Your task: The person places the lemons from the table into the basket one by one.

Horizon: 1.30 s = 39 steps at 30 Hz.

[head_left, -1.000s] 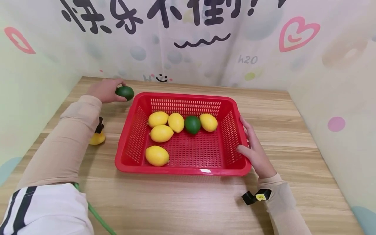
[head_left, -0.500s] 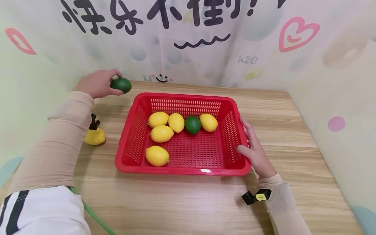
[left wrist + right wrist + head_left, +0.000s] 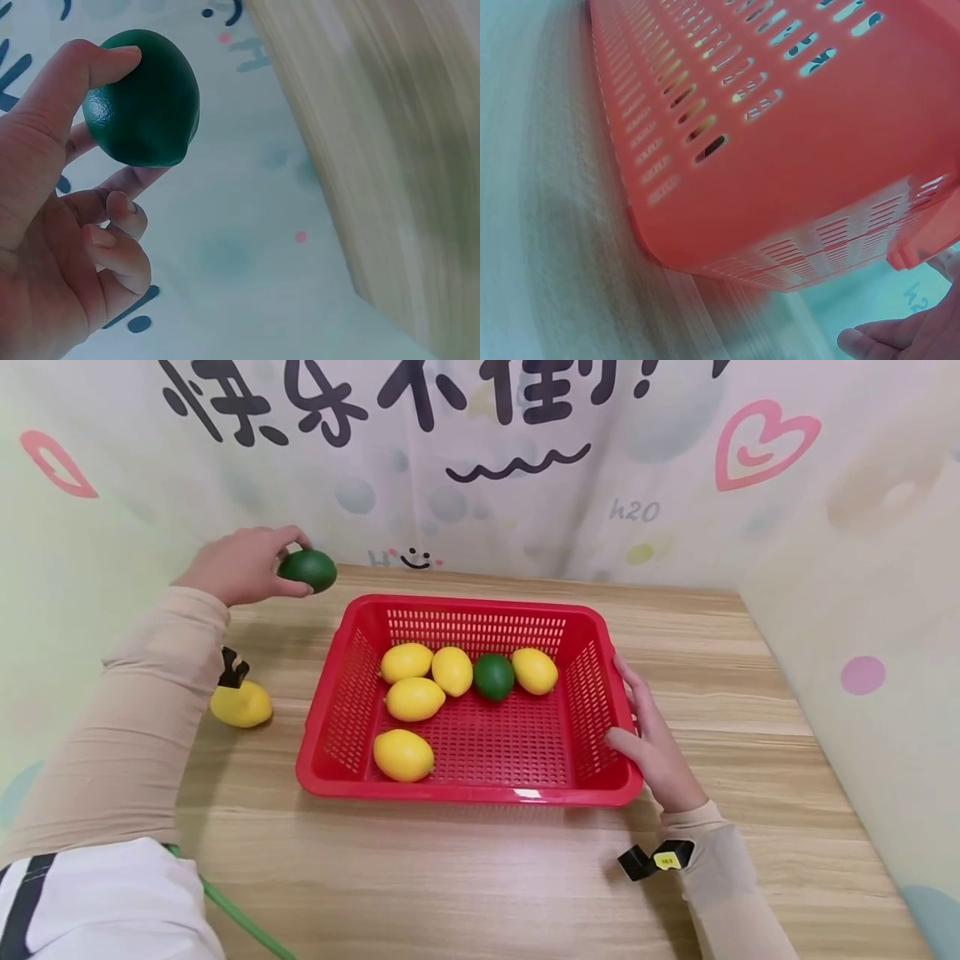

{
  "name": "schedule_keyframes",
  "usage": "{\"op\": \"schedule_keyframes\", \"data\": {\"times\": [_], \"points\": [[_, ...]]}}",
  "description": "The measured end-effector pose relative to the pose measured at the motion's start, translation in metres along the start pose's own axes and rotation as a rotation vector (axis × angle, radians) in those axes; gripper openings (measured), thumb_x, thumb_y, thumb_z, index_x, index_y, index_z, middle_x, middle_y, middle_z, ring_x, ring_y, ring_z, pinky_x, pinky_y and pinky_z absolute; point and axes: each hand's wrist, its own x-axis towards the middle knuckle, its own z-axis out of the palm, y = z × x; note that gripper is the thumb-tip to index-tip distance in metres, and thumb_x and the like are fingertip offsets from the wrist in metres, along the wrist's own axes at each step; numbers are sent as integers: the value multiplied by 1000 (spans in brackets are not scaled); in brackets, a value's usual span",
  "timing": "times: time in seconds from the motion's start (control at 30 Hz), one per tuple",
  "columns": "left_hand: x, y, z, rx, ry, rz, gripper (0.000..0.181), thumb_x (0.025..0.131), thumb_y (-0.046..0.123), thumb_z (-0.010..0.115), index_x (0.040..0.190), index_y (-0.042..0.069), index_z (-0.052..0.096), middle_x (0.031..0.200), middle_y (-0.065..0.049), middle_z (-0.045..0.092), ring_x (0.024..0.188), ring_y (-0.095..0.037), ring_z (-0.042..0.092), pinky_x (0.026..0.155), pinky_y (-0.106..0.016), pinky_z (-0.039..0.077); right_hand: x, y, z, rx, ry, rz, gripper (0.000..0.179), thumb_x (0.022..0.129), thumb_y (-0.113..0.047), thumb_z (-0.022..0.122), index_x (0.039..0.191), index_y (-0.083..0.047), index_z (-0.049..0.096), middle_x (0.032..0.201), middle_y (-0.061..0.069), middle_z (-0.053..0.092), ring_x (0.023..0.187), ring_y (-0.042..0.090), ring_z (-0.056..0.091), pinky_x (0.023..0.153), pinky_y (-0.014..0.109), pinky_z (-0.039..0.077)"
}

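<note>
My left hand (image 3: 243, 564) pinches a dark green lime (image 3: 308, 570) between thumb and fingers, raised near the back left of the table. In the left wrist view the thumb lies across the lime (image 3: 146, 105), while the other fingers curl behind and below it. My right hand (image 3: 658, 747) grips the right rim of a red plastic basket (image 3: 465, 794), thumb over the edge and fingers along the outside. Inside the basket are several yellow lemons (image 3: 402, 755) and another green lime (image 3: 493, 677). The right wrist view shows the slotted basket wall (image 3: 802, 150) close up.
A single lemon (image 3: 242, 704) lies on the wooden table (image 3: 420, 877) left of the basket, under the left forearm. A printed cloth wall (image 3: 480, 527) rises behind the table's far edge. A green cable (image 3: 247, 922) runs beside the left sleeve.
My left hand has carried the lime up and slightly left, away from the basket, uncovering more of the lemon on the table. My right hand keeps its hold on the basket.
</note>
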Motion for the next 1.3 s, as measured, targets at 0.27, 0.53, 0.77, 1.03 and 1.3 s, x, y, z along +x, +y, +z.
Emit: {"op": "schedule_keyframes", "data": {"times": [0.27, 0.53, 0.77, 1.03, 1.3], "points": [[-4, 22, -11, -2, 19, 43, 57, 92, 31, 75, 139, 7, 52, 126, -28, 61, 112, -44, 56, 85, -61, 53, 0, -3, -3, -7, -1, -3, 92, 90, 2, 53, 164, -41, 17, 155, 13, 36, 125, 39, 51, 81, 45, 62], [-3, 36, -16, 8, 6, 64, 58, 91, 30, 76, 139, 6, 53, 125, -27, 61, 112, -43, 56, 87, -61, 53, 1, -3, -2, 4, -5, -2, 92, 91, 3, 52, 164, -40, 17, 154, 14, 36, 125, 39, 52, 81, 46, 61], [-5, 44, -17, 24, 6, 93, 57, 90, 31, 77, 137, 8, 54, 121, -24, 62, 108, -41, 57, 86, -59, 53, 0, -3, 0, -3, 2, 15, 93, 90, 2, 53, 164, -41, 17, 154, 13, 36, 126, 39, 50, 81, 44, 61], [-5, 58, -17, 78, -5, 139, 53, 90, 28, 78, 135, 10, 55, 115, -22, 63, 102, -38, 59, 84, -56, 55, -1, -3, -1, 1, -1, 15, 93, 90, 2, 53, 164, -42, 16, 155, 13, 36, 127, 40, 50, 81, 45, 61], [-5, 77, -17, 105, -11, 172, 53, 89, 28, 79, 134, 11, 56, 116, -21, 64, 103, -37, 59, 85, -55, 55, -1, -2, 0, -5, 2, 14, 93, 90, 1, 54, 164, -42, 17, 154, 14, 37, 126, 39, 51, 81, 44, 61]]}}
